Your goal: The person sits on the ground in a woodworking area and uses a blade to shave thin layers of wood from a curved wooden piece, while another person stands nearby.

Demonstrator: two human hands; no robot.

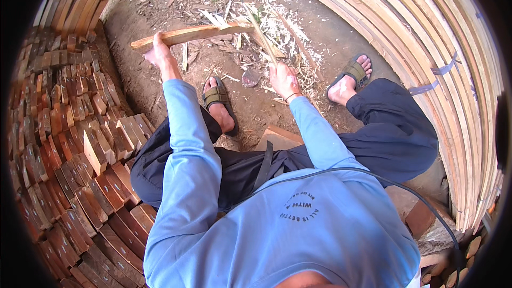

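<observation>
My left hand [161,57] grips the near-left end of a slightly curved wooden board [208,32], held out over the ground in front of me. The board's far end meets a slim pale wooden handle or stick [260,33]. My right hand [285,80] is closed around the lower part of that slim piece, which slants up and to the left. Whether it carries a blade or head, I cannot tell. Wood shavings and chips [277,21] lie on the dirt beneath and beyond the board.
Stacked short wooden blocks [69,144] rise along my left side. Long curved planks [405,26], tied with bluish strips [445,66], stand on the right. My sandalled feet [220,108] are on the dirt. A wood block [280,137] lies between my legs; a black cable [405,185] crosses my shirt.
</observation>
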